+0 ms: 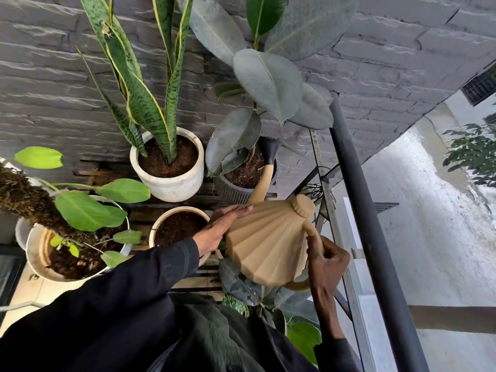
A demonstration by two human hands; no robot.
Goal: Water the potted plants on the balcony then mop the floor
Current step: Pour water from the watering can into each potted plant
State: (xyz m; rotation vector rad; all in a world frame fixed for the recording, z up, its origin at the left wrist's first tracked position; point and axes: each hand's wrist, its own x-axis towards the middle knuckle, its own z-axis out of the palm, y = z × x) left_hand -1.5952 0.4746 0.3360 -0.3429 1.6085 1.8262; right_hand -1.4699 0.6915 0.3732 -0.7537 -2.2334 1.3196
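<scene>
A tan ribbed watering can (268,245) is tilted forward, its long spout with a black rose (270,150) over the soil of the dark ribbed pot (236,193) that holds the rubber plant (268,81). My right hand (326,267) grips the can's handle from behind. My left hand (220,229) lies flat with straight fingers against the can's left side. No water stream is visible at the rose.
A white pot with a snake plant (171,181) stands left of the dark pot. A soil-filled pot (177,226) sits under my left wrist, and a leafy pot (67,253) is at the left. A black railing (362,210) runs along the right.
</scene>
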